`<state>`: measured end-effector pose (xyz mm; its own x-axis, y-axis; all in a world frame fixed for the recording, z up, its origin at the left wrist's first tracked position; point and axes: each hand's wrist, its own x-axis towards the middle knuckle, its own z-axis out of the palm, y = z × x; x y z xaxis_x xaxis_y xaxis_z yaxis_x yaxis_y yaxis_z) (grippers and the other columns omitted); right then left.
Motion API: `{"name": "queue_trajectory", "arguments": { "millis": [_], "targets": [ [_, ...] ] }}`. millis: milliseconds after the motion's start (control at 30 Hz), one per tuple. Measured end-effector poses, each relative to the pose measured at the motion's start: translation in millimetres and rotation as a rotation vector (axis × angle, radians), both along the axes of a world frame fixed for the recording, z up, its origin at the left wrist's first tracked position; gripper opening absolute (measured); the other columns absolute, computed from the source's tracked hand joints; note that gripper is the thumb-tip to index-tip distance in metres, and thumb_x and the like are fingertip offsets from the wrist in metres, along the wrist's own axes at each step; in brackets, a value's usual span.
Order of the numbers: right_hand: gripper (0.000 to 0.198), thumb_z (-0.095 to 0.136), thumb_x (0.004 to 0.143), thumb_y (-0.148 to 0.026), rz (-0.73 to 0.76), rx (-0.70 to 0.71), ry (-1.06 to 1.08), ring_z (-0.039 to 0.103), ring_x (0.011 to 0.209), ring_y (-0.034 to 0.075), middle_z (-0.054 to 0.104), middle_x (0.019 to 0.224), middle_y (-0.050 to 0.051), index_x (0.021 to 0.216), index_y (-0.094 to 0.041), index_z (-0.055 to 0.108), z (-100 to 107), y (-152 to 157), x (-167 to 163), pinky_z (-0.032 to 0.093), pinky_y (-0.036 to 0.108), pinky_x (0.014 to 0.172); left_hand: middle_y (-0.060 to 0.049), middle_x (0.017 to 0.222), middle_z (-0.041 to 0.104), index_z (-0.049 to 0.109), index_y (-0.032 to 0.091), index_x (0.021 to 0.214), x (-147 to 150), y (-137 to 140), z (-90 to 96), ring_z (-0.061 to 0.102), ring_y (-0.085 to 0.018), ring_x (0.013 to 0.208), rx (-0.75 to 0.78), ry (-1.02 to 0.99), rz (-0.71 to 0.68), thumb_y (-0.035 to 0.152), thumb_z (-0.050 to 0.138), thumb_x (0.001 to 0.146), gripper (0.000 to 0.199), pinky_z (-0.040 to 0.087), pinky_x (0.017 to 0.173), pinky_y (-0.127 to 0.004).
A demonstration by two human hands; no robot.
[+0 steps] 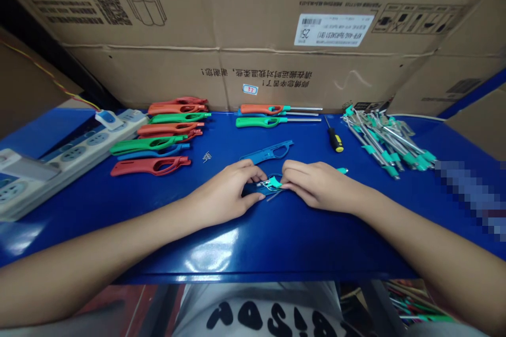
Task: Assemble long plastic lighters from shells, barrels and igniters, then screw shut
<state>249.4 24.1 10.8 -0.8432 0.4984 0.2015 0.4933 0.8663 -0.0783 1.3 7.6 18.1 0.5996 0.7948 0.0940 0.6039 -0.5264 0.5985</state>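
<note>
A large brown cardboard box stands behind the glossy blue table; its contents are hidden. Below the table's right side lies a heap of green and red plastic pieces, too obscured to tell what holds it.

On the box, a white printed label sits upside down, a large "25" legible. Inverted Chinese print below includes "谢谢您!". A small blue-edged sticker carries red handwritten digits, apparently "32".

The left hand has its thumb and fingertips on opposite sides of a blue plastic handle shell, clamped on it. The turquoise plastic fitting with thin wires lies over this shell, between the two hands. The right hand pinches the fitting's near edge, thumb and forefinger together.

Just beyond the fingers lies a second blue plastic half-shell. Red, orange, green and blue plastic handles lie stacked left; metal rods with turquoise ends are heaped right, near a black-and-yellow screwdriver.
</note>
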Motion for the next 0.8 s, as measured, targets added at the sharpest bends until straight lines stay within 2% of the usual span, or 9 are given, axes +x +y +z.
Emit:
{"name": "queue_trajectory", "arguments": {
  "millis": [233,467,567,633,700,800],
  "targets": [
    [0.022,0.04,0.104,-0.022,0.022,-0.03,-0.043,0.054,0.07,0.014,0.063,0.098,0.005,0.095,-0.02,0.06,1,1,0,0.035,0.027,0.059,-0.006,0.103,0.066,0.066,0.016,0.11,0,-1,-1.1,0.067,-0.022,0.097,0.023,0.011,-0.004,0.016,0.073,0.085,0.026,0.057,0.09,-0.039],
    [0.019,0.051,0.088,-0.008,0.064,0.136,-0.244,0.054,0.069,0.016,0.065,0.101,0.006,0.1,-0.019,0.061,7,-3,-5,0.025,0.029,0.053,-0.01,0.114,0.064,0.058,0.015,0.13,0,-5,3.4,0.063,-0.026,0.109,0.109,0.117,-0.064,0.016,0.066,0.092,0.039,0.053,0.098,-0.043],
    [0.015,0.05,0.094,-0.012,0.055,0.11,-0.227,0.056,0.07,0.016,0.065,0.1,0.006,0.099,-0.018,0.062,7,-3,-4,0.03,0.029,0.054,-0.012,0.114,0.062,0.056,0.014,0.135,0,-7,3.1,0.059,-0.028,0.11,0.165,0.179,-0.099,0.019,0.06,0.096,0.04,0.051,0.1,-0.046],
    [0.019,0.045,0.101,-0.021,0.026,0.062,-0.149,0.057,0.07,0.015,0.065,0.102,0.005,0.1,-0.019,0.064,6,-1,-1,0.036,0.029,0.057,-0.012,0.112,0.06,0.054,0.013,0.139,-1,-7,2.0,0.058,-0.027,0.108,0.189,0.192,-0.13,0.02,0.056,0.098,0.041,0.051,0.1,-0.045],
    [0.027,0.041,0.105,-0.03,-0.021,0.032,-0.048,0.059,0.07,0.014,0.065,0.105,0.006,0.106,-0.019,0.066,5,1,2,0.04,0.028,0.061,-0.012,0.112,0.058,0.053,0.014,0.142,-1,-6,0.5,0.056,-0.026,0.106,0.212,0.197,-0.17,0.019,0.052,0.101,0.042,0.051,0.099,-0.043],
    [0.029,0.043,0.105,-0.034,-0.15,0.078,0.069,0.064,0.075,0.014,0.068,0.105,0.005,0.109,-0.02,0.068,4,5,7,0.041,0.028,0.061,-0.012,0.114,0.055,0.052,0.019,0.145,-1,-5,-2.1,0.055,-0.025,0.105,0.278,0.25,-0.22,0.018,0.045,0.103,0.043,0.052,0.097,-0.043]
  ]
}}
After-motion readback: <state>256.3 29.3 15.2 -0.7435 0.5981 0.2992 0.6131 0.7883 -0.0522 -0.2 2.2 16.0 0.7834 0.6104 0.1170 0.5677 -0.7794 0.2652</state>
